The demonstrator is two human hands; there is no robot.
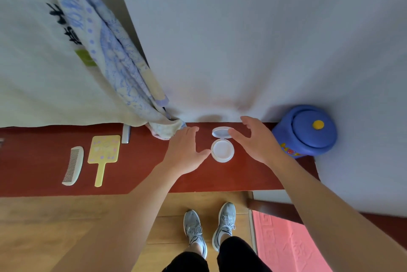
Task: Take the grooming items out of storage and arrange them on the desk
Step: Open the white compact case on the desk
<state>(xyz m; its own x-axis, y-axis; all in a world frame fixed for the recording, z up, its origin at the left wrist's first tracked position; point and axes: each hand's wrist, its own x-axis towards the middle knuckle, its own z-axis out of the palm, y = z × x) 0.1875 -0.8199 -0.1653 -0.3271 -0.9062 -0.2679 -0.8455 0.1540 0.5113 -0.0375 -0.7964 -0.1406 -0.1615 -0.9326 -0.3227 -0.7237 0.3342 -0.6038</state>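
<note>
Leaning over the red surface (136,166), the person has both hands around a small white compact (222,150) that lies open near the back edge, its lid (220,132) tipped up towards the wall. The left hand (185,150) sits just beside the base, thumb tip at or nearly at its rim; the right hand (257,141) hovers on the other side, one fingertip close to the lid. Neither grip is clamped on anything: fingers on both are spread and relaxed, and whether they touch the case I cannot tell.

Well to the left a pale comb (73,164) and a yellow hand mirror (104,149) lie side by side, handles towards the person, so I'd judge the arranging mostly done and the compact the piece in hand. A small silvery item (126,134) lies behind the mirror; too blurred to name. A blue lidded tub (306,132) stands at the far right.

The next move, I'd guess, is either a light nudge to square the compact with the row or letting go altogether; it is light and hinged, so a careless push could snap the lid over or slide it
</note>
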